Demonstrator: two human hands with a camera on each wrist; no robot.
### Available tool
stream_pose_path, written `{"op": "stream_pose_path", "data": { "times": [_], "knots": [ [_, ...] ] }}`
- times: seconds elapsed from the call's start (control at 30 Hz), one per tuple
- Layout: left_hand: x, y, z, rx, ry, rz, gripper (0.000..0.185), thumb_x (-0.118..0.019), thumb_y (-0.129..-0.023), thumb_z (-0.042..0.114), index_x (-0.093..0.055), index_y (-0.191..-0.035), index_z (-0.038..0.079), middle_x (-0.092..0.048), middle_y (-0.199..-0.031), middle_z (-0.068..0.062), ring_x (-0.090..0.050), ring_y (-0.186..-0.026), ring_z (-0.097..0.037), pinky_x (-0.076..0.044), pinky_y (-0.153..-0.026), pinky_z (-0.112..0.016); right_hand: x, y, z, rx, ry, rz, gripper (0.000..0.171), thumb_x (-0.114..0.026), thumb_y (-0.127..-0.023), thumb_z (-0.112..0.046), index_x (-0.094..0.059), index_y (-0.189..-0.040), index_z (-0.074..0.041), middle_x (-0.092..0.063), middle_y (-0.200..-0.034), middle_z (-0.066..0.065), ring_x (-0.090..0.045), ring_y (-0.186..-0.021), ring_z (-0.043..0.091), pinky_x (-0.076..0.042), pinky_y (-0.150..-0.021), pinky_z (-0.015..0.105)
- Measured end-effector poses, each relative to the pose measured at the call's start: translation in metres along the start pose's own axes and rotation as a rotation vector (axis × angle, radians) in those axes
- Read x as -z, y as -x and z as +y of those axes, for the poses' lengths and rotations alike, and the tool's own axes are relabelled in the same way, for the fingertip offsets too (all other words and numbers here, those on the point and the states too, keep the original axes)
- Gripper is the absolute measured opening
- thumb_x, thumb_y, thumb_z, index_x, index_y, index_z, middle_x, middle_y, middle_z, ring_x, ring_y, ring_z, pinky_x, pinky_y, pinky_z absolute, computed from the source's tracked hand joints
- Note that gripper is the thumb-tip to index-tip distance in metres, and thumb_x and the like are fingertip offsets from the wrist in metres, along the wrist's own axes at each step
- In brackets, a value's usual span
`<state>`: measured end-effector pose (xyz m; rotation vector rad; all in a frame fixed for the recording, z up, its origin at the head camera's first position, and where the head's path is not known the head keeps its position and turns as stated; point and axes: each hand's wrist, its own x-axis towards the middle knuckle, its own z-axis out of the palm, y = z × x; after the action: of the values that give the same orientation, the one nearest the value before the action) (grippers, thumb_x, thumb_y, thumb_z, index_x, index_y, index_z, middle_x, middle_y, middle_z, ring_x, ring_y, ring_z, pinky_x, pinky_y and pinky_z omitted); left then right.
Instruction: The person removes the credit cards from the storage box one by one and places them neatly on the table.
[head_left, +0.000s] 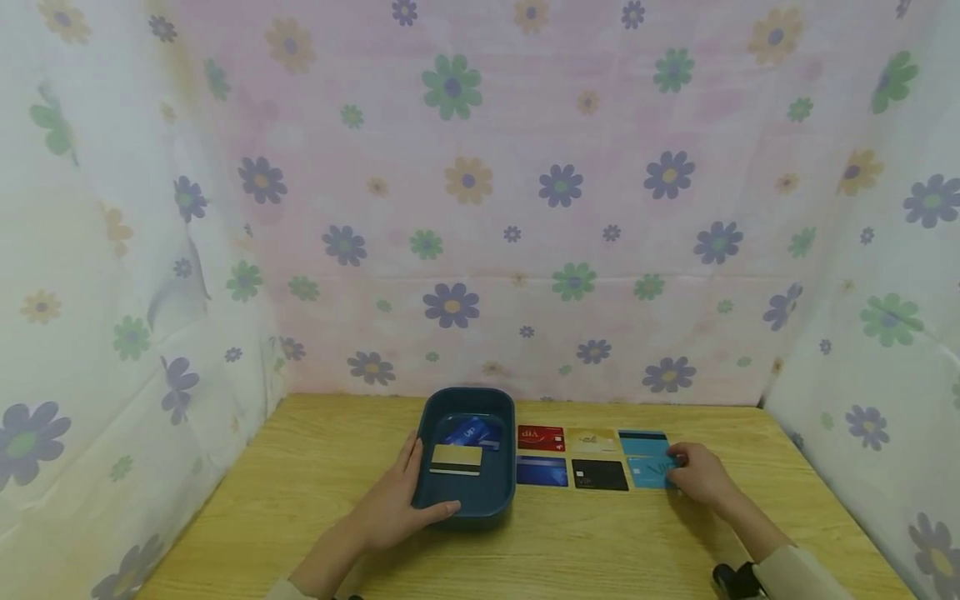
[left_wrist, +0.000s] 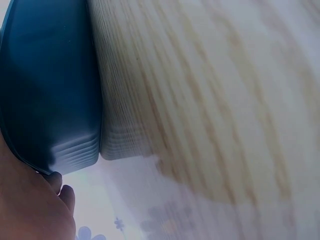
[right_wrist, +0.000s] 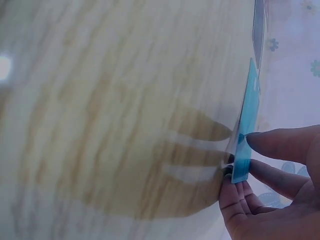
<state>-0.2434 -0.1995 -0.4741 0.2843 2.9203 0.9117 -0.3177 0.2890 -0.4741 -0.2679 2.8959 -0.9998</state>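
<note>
A dark blue tray (head_left: pixel 468 394) stands on the wooden table (head_left: pixel 315 467), with a gold card (head_left: pixel 457 457) and a blue card (head_left: pixel 467 431) lying in it. My left hand (head_left: pixel 411 487) holds its near left corner, fingers along the side wall and thumb on the front rim. In the left wrist view the tray wall (left_wrist: pixel 50 85) fills the left side above my left hand (left_wrist: pixel 30 210). My right hand (head_left: pixel 677 472) pinches a light-blue card (head_left: pixel 648 473) at the row's right end. The right wrist view shows this card (right_wrist: pixel 248 115) tilted up off the table between the thumb and fingers of my right hand (right_wrist: pixel 241 156).
Right of the tray lie a red card (head_left: pixel 540 437), a pale gold card (head_left: pixel 592 439) and a teal card (head_left: pixel 642 441) in the back row. A dark blue card (head_left: pixel 542 471) and a black card (head_left: pixel 599 474) lie in front. Floral cloth walls (head_left: pixel 480 208) enclose the table.
</note>
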Motion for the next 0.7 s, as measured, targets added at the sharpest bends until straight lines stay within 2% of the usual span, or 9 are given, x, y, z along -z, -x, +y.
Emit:
{"op": "stream_pose_path", "data": {
  "times": [0.17,0.57,0.67,0.7],
  "knots": [
    [0.001,0.0014,0.0017,0.008,0.013,-0.008,0.125,-0.068,-0.083,0.074,-0.006,-0.164,0.002,0.004,-0.172,-0.016,-0.027,-0.15,-0.047,-0.034,-0.114,-0.064,0.0001,-0.0008,-0.0006,0.0,0.01,-0.011,0.039,-0.064,-0.082,0.003,-0.062,-0.117,0.018,-0.063,-0.114,0.036,-0.06,-0.107,0.051,-0.054,-0.082,0.056],
    [-0.0008,0.0,-0.0015,0.001,0.007,0.004,0.125,-0.068,-0.083,0.075,-0.006,-0.164,0.003,0.003,-0.172,-0.015,-0.025,-0.151,-0.045,-0.033,-0.115,-0.062,0.0013,-0.0015,-0.0067,-0.014,0.035,-0.004,0.037,-0.062,-0.082,0.005,-0.062,-0.116,0.019,-0.061,-0.116,0.039,-0.059,-0.109,0.055,-0.055,-0.079,0.053],
    [-0.0018,-0.0001,-0.0023,0.0,0.008,0.003,0.125,-0.068,-0.083,0.075,-0.006,-0.164,0.003,0.003,-0.172,-0.016,-0.026,-0.15,-0.046,-0.033,-0.114,-0.063,0.0,-0.0018,-0.0064,0.002,0.036,0.006,0.037,-0.06,-0.08,0.007,-0.064,-0.114,0.019,-0.063,-0.113,0.037,-0.061,-0.097,0.046,-0.052,-0.072,0.046],
    [-0.0023,-0.0004,-0.0029,0.0,0.011,0.003,0.125,-0.068,-0.083,0.075,-0.006,-0.164,0.003,0.003,-0.172,-0.016,-0.026,-0.15,-0.046,-0.033,-0.114,-0.063,-0.0005,-0.0017,-0.0063,0.003,0.026,0.008,0.037,-0.059,-0.079,0.007,-0.064,-0.114,0.018,-0.064,-0.106,0.034,-0.061,-0.088,0.041,-0.049,-0.067,0.043]
  ]
}}
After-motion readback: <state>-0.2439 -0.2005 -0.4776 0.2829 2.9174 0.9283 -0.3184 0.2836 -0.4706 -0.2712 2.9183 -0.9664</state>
